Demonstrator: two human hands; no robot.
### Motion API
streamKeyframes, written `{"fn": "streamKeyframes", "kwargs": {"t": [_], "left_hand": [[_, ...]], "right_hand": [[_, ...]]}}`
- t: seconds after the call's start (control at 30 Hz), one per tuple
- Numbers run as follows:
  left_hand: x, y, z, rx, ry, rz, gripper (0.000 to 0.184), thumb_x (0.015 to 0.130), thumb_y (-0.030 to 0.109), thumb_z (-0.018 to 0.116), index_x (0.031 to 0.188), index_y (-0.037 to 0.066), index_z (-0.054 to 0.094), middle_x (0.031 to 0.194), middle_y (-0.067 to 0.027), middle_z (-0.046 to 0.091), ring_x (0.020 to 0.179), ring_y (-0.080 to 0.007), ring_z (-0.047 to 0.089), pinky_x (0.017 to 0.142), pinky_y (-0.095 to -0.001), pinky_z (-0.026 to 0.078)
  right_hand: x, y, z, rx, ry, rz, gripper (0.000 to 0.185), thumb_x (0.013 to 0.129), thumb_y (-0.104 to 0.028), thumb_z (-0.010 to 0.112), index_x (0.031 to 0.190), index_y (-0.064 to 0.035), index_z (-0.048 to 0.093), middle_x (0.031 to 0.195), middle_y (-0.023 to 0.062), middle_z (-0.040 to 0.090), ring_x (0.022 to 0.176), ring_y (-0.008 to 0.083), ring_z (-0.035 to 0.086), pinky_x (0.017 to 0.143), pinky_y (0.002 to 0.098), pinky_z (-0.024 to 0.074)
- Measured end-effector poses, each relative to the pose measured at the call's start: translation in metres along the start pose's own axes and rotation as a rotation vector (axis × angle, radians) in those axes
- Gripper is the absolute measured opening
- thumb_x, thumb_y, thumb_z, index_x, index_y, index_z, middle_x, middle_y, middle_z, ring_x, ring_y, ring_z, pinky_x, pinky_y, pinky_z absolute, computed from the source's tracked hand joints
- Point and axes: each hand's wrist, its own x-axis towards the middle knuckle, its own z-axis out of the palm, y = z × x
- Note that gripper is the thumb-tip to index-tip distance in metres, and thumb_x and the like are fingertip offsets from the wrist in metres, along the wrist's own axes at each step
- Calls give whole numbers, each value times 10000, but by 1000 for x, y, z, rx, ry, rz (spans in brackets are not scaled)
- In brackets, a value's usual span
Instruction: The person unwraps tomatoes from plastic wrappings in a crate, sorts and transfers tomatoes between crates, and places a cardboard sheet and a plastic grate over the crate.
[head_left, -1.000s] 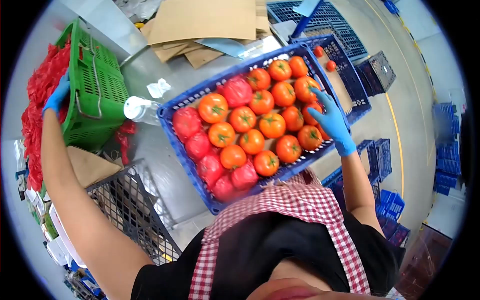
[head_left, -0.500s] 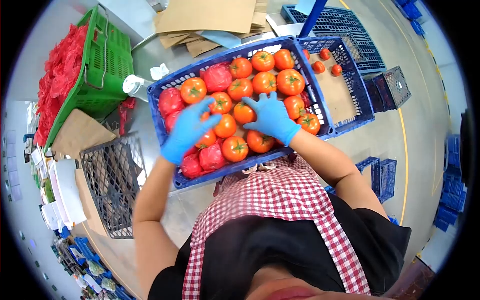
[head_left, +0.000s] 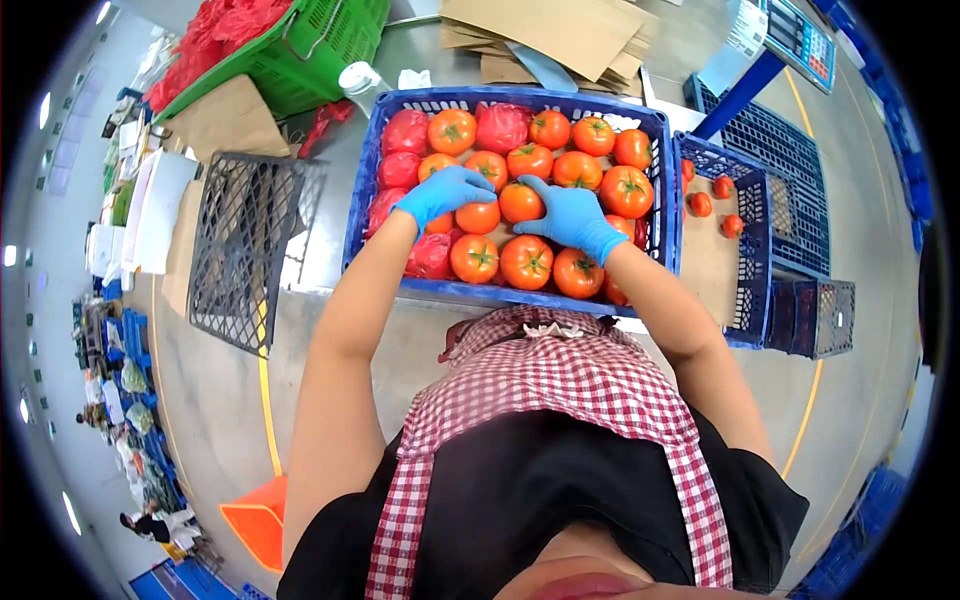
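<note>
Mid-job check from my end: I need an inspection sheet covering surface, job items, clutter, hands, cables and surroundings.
Surface: metal table, partly covered, its exposed part shiny.
Job items: blue crate holding tomatoes and red-wrapped bundles, the bundles mostly toward its left side.
Clutter: cardboard sheets, white-capped bottle and red scrap.
Hands: both blue-gloved; left hand over tomatoes left of centre; right hand curled against one tomato, grip unclear.
Cables: nothing seen.
Surroundings: neighbouring crate with four small tomatoes; green crate with red film; yellow floor line.
</note>
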Motion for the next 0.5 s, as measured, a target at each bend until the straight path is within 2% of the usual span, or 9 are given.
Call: {"fn": "streamKeyframes", "kwargs": {"t": [0.07, 0.17, 0.27, 0.37, 0.4, 0.43, 0.47, 0.5], "left_hand": [[0, 8, -2, 96, -52, -37, 345, 817, 238, 654, 1091, 28, 642, 1104, -99, 635, 1036, -184, 580, 904, -285, 438], [5, -13, 0, -8, -5, -2, 365, 817, 231, 651, 1105, 9, 624, 1127, -143, 625, 1041, -203, 590, 907, -302, 445], [-8, 8, -2, -174, -48, -133, 479, 786, 278, 667, 1184, 26, 580, 1151, -160, 612, 1082, -237, 575, 923, -319, 440], [-12, 34, 8, 484, -147, -61, 671, 735, 327, 687, 1309, 56, 469, 1235, -177, 554, 1103, -273, 561, 926, -333, 434], [-13, 38, 16, 553, -78, -45, 642, 690, 334, 702, 1244, 62, 524, 1142, -196, 596, 1027, -308, 593, 867, -366, 468], [0, 21, 24, 540, -100, -56, 556, 691, 302, 688, 1179, 67, 562, 1021, -198, 636, 921, -317, 630, 786, -399, 500], [8, 5, 32, 691, -21, 85, 505, 686, 276, 677, 1140, 74, 581, 935, -190, 653, 842, -319, 645, 727, -414, 513], [12, 7, 35, 602, -6, 33, 481, 686, 280, 676, 1118, 82, 597, 950, -185, 654, 855, -313, 645, 721, -412, 515]], "right_hand": [[1, 3, -5, 56, -38, -3, 772, 703, -587, 637, 1316, -166, 430, 1009, 155, 648, 856, 333, 639, 737, 429, 494], [4, 9, -15, 177, -115, 16, 747, 704, -563, 655, 1307, -173, 450, 1062, 166, 632, 942, 330, 621, 812, 417, 481], [15, 27, -5, 425, -138, -56, 750, 735, -477, 694, 1350, -155, 412, 1160, 172, 589, 1071, 280, 578, 903, 378, 448], [24, 33, -5, 731, -178, -36, 760, 760, -430, 702, 1355, -68, 397, 1276, 152, 518, 1166, 236, 508, 970, 359, 407], [27, 33, -7, 911, -224, 28, 765, 755, -456, 696, 1319, -14, 428, 1283, 167, 513, 1201, 238, 478, 996, 358, 383], [27, 30, -14, 952, -209, 74, 757, 763, -452, 691, 1317, -8, 429, 1278, 149, 517, 1192, 231, 482, 1007, 344, 373], [28, 40, -2, 1068, -108, 181, 659, 817, -406, 649, 1299, -1, 453, 1267, 122, 527, 1177, 214, 490, 1014, 323, 369], [13, 42, -16, 1266, -110, 49, 539, 885, -357, 573, 1284, -8, 479, 1256, 101, 538, 1168, 200, 498, 1020, 309, 368]]}}
